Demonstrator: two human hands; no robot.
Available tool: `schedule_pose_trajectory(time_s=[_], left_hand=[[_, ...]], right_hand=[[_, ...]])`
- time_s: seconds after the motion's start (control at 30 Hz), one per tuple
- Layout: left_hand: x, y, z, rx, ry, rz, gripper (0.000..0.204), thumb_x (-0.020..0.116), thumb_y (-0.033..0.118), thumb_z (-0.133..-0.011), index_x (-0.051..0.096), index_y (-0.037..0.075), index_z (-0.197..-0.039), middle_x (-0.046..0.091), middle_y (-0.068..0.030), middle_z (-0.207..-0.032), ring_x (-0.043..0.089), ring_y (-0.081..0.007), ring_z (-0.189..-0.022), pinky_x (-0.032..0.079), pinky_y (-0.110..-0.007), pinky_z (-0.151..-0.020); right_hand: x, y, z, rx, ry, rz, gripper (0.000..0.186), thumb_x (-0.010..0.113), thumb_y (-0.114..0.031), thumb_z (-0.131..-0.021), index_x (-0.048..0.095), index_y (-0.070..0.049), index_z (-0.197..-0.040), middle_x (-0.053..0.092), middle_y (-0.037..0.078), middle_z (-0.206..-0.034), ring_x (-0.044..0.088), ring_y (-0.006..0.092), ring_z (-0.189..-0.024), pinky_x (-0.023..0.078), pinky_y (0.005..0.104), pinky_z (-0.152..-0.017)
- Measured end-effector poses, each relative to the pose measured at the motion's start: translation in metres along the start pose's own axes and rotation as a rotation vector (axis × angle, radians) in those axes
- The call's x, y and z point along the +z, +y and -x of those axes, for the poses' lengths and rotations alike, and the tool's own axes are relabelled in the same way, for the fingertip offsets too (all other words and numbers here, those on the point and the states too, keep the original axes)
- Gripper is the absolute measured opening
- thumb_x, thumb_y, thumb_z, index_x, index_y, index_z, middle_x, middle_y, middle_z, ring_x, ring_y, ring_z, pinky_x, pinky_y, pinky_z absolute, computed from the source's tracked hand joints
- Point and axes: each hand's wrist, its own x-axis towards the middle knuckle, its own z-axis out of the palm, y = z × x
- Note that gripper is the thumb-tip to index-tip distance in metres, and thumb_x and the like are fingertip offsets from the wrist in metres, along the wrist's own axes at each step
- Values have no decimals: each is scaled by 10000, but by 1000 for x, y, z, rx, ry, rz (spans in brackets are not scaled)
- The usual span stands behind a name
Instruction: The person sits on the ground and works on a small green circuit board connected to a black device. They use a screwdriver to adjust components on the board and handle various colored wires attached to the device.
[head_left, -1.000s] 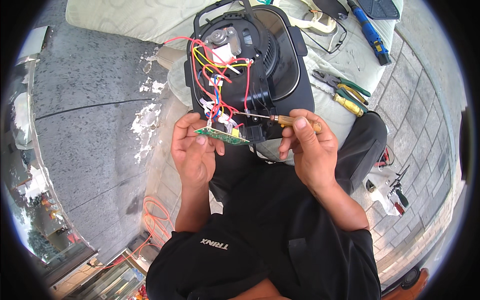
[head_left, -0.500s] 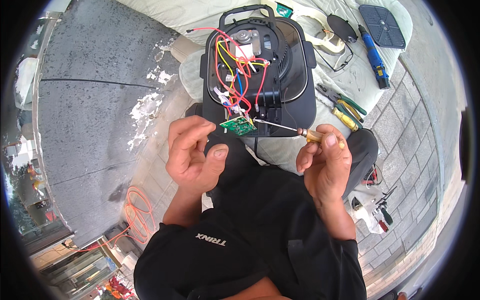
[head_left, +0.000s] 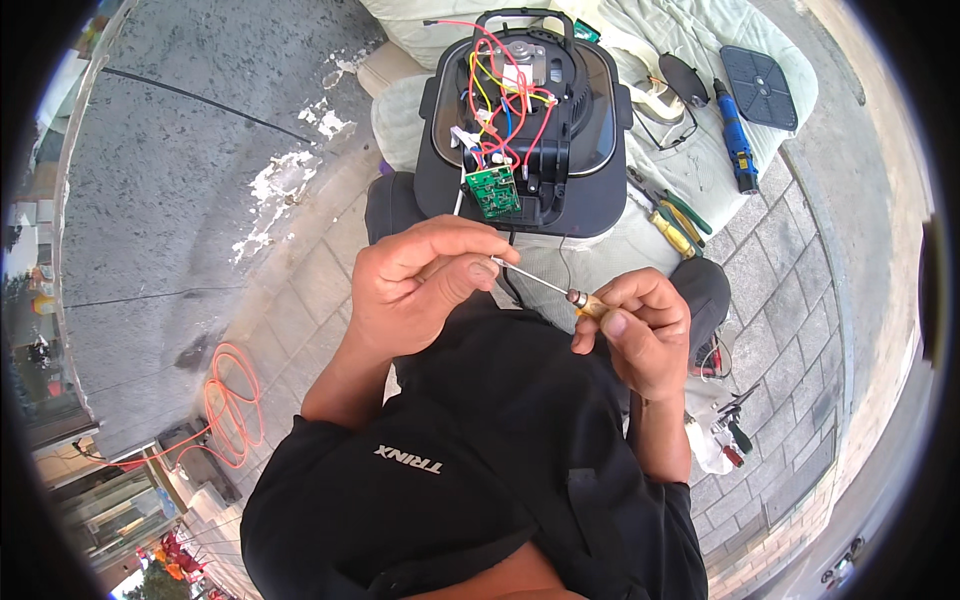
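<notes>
My right hand point(head_left: 640, 335) grips the wooden handle of a screwdriver point(head_left: 588, 302). My left hand point(head_left: 430, 290) is closed at the screwdriver's tip, thumb and index finger pinched there; the very end is partly hidden by fingertips. Beyond my hands a black appliance point(head_left: 590, 200) lies opened, with red, yellow and blue wires point(head_left: 545, 125) spread over it. A green circuit board point(head_left: 492, 192) hangs at the appliance's near side, attached to the wires and apart from both hands.
Pliers point(head_left: 685, 210), a yellow-handled tool point(head_left: 672, 232), a blue power tool point(head_left: 738, 140) and a dark plate point(head_left: 758, 85) lie on the pale padded cloth point(head_left: 400, 130). A bag of tools point(head_left: 715, 435) lies on the paving at right. An orange hose point(head_left: 235, 400) is coiled at left.
My left hand has let go of the circuit board, lifted away and now pinches the screwdriver's tip. My right hand has drawn the screwdriver back from the wires toward my body.
</notes>
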Motion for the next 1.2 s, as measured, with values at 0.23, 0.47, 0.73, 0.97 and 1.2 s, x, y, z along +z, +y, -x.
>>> schedule_pose_trajectory(time_s=[0.23, 0.47, 0.73, 0.97, 1.2], left_hand=[[12, 1, 11, -149, -7, -35, 198, 687, 3, -983, 702, -90, -1157, 737, -169, -1043, 706, -158, -862, 580, -276, -759], [14, -5, 15, -223, 31, 41, 243, 706, -10, -971, 667, -58, -1206, 751, -121, -1016, 704, -127, -869, 577, -259, -753], [7, -12, 18, -318, -47, 30, 252, 732, 8, -960, 625, -32, -1186, 750, -78, -950, 690, -95, -837, 557, -244, -737], [8, -12, 11, -353, -87, -23, 281, 687, -18, -980, 584, -34, -1242, 762, -106, -979, 698, -108, -842, 558, -257, -745], [13, -16, 5, -396, -116, -23, 289, 677, -1, -991, 568, -32, -1257, 765, -110, -970, 696, -110, -837, 552, -256, -736]], right_hand=[[17, -26, -16, -311, -262, 1100, 469, 732, -8, -828, 653, -99, -1282, 638, 100, -854, 648, 274, -645, 529, 379, -600], [24, -24, -18, -323, -341, 1212, 510, 697, 34, -874, 634, -91, -1364, 634, 103, -820, 660, 295, -669, 523, 392, -592], [14, -11, -16, -270, -351, 1024, 468, 674, 36, -905, 636, -77, -1358, 655, 121, -797, 673, 305, -671, 534, 394, -609], [2, -10, -25, -265, -384, 938, 473, 670, 3, -917, 621, -97, -1377, 692, 134, -865, 696, 340, -732, 554, 409, -641], [-14, -17, -39, -170, -482, 838, 440, 684, -59, -926, 642, -103, -1362, 725, 151, -926, 700, 379, -763, 572, 417, -677]])
